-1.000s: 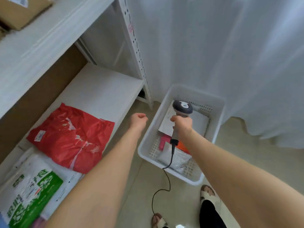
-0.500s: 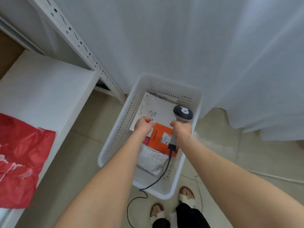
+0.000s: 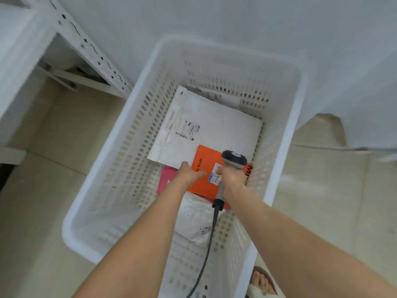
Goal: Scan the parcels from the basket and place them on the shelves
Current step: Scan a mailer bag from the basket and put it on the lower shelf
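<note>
1. Orange parcel [image 3: 209, 157], printed label [image 3: 215, 176] facing up, lies on top of the pile inside the white basket [image 3: 137, 168] on the floor [image 3: 53, 136]. It overlaps a white padded mailer [image 3: 214, 125] and a pink parcel [image 3: 164, 179].

2. The person's left hand [image 3: 189, 172] takes the orange parcel by its left edge. The thumb is laid across the top, and the other fingers curl out of sight at the edge.

3. The right hand [image 3: 232, 179] is wrapped tight round the handle of a corded scanner [image 3: 234, 158]. The scanner's dark head hangs just above the label and points down into the basket. The cable [image 3: 211, 233] trails back over a grey plastic mailer [image 3: 193, 216].

4. No beam or reading shows, so whether the label has been scanned cannot be told. The parcel has not been lifted clear of the basket.

5. At least four parcels are in the basket. A corner of the white shelf [image 3: 19, 50] and its perforated upright [image 3: 90, 46] show at upper left, but no parcels can be seen on that part. How many are already shelved cannot be judged.

6. By this view the job has a good way to run. This parcel needs scanning and carrying to the shelf, and the mailers and the pink parcel come after it.

7. A white curtain [image 3: 214, 18] hangs behind the basket, and a sandalled foot [image 3: 262, 280] shows at the bottom edge.
</note>
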A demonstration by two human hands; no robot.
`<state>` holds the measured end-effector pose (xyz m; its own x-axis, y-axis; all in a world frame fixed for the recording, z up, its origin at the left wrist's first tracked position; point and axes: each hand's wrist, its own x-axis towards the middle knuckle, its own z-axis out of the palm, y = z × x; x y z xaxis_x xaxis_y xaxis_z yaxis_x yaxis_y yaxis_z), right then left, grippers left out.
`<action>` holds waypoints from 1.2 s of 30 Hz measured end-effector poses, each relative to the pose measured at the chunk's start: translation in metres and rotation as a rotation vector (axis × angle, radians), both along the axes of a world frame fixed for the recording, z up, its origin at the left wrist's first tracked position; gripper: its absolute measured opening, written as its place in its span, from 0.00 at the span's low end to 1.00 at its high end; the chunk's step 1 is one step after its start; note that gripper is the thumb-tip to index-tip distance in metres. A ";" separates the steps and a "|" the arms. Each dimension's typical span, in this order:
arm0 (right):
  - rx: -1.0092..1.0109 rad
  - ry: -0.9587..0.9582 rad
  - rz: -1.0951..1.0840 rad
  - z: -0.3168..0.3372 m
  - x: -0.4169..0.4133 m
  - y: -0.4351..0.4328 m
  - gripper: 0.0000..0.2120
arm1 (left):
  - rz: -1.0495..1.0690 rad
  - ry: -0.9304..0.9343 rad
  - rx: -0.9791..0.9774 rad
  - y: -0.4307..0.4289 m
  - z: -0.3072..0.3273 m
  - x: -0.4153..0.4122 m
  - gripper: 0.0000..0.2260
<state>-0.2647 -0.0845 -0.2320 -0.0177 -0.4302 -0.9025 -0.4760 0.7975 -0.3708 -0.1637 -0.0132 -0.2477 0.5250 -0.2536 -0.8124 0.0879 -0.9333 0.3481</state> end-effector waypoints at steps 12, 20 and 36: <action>0.087 -0.089 -0.019 -0.056 0.020 0.012 0.05 | -0.059 -0.124 -0.034 0.004 -0.056 0.004 0.11; 0.002 -0.224 0.027 0.116 0.062 0.004 0.06 | 0.132 -0.332 -0.142 0.013 0.136 0.063 0.12; -0.197 -0.420 0.186 0.556 0.109 0.035 0.07 | 0.296 -0.481 -0.345 0.084 0.605 0.097 0.11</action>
<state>-0.1555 -0.0494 0.3242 0.4233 -0.5544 -0.7166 -0.3807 0.6089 -0.6959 -0.0672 0.0711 0.3571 0.8964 -0.2467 -0.3682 0.0835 -0.7219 0.6870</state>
